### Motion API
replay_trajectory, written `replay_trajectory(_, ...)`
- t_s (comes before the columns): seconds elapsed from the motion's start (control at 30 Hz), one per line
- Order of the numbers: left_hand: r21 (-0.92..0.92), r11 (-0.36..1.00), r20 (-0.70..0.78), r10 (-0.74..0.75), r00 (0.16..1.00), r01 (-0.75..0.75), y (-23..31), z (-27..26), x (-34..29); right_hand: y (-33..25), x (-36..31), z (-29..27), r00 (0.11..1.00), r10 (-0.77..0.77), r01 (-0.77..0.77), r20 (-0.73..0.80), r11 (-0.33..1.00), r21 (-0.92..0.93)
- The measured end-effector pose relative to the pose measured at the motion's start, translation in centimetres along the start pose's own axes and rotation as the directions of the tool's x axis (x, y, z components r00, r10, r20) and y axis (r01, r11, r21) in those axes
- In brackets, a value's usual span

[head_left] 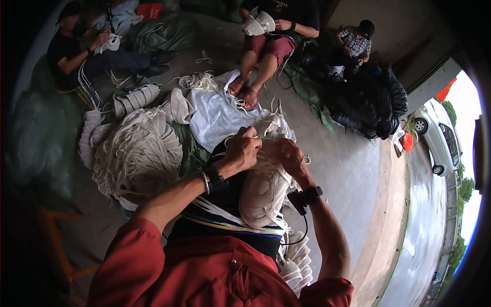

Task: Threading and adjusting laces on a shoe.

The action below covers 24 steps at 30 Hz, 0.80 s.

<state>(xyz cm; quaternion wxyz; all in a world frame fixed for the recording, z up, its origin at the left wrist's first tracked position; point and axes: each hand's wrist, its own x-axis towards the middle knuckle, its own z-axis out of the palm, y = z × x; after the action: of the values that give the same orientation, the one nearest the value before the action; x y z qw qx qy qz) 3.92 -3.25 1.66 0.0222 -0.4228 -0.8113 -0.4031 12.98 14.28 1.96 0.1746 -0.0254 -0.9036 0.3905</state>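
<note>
Cream shoe (255, 198) on the lap (231, 194), toe toward the near edge.
Apparently pinching a lace (266, 138) with closed fingers of the left hand (244, 149); can't tell right hand (287, 156) grip, too blurred. Could tangle in loose laces (220, 210) trailing across the lap's near edge; could slip off the right edge toward stacked shoes (298, 263) if held only by lace.

Left fingers (250, 134) curled, right fingers (287, 150) blurred just beside them, both forearms (176, 202) angled inward from below

White cloth (209, 113) on grey, seemingly concrete floor (348, 169)
</note>
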Motion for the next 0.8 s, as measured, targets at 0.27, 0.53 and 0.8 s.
replay_trajectory(0.27, 0.041, 0.959, 0.058, 0.277, 0.959, -0.279, -1.1, 0.4, 0.7, 0.1, 0.0, 0.1, 0.998, -0.060, 0.060, 0.005, 0.998, -0.012)
replay_trajectory(0.53, -0.207, 0.971, 0.026, 0.125, 0.992, -0.117, -1.7, 2.8, 0.4, -0.4, 0.0, -0.3, 0.999, 0.000, 0.000, 0.039, 1.000, -0.004)
replay_trajectory(0.8, -0.101, 0.988, -0.003, 0.118, 0.993, -0.117, -2.5, 3.1, 0.1, -1.8, 0.2, -0.7, 0.977, -0.200, 0.211, 0.075, 0.960, -0.186)
